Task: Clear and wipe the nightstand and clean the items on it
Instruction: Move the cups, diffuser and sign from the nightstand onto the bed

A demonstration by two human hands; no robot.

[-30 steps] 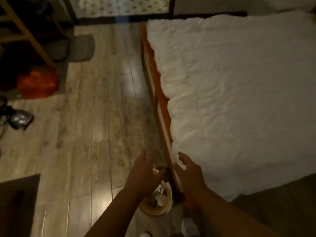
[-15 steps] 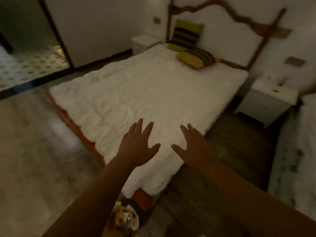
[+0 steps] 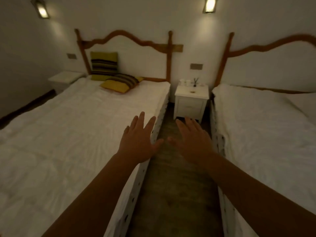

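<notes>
Swung round from the bed, the view now centres the small white wooden nightstand [image 3: 191, 100], uncleared and well beyond both hands, so the approach starts with left hand [image 3: 139, 142] and right hand [image 3: 194, 139] spread wide, empty.

The nightstand [image 3: 191, 93] stands at upper centre of the frame against the back wall, between the left bed [image 3: 77, 130] and the right bed [image 3: 266, 134], at the far end of the floor strip [image 3: 172, 185] that runs between them. On its top, two cups [image 3: 184, 82] sit at the back left with a reed diffuser [image 3: 195, 82] just to their right. Two cushions [image 3: 111, 72] lie at the head of the left bed, a second nightstand [image 3: 64, 79] stands beyond that bed at upper left, and both hands, left hand [image 3: 139, 142] and right hand [image 3: 193, 139], hang at mid-frame over the floor strip.
</notes>
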